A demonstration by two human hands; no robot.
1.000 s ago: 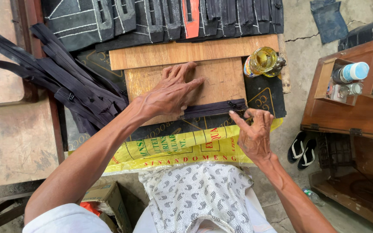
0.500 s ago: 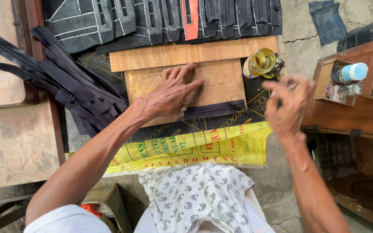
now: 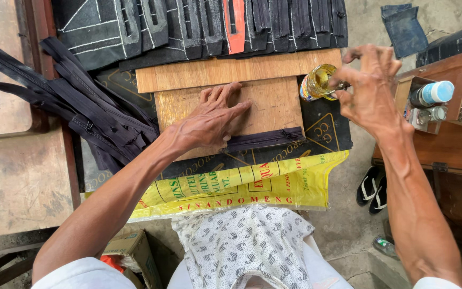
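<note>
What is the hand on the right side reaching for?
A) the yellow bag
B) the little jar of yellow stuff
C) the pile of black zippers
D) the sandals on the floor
B: the right hand has its fingers at the jar beside the wooden board, far from the other things.

A dark zipper strip (image 3: pixel 266 139) lies flat along the wooden board's (image 3: pixel 274 104) six o'clock edge; a small yellowish glass jar (image 3: pixel 316 82) stands at its two o'clock corner.

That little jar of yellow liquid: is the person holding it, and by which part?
The right hand reaches its fingertips to the jar at its top; a firm grip cannot be told. The left hand presses the zipper strip on the wooden board.
</note>
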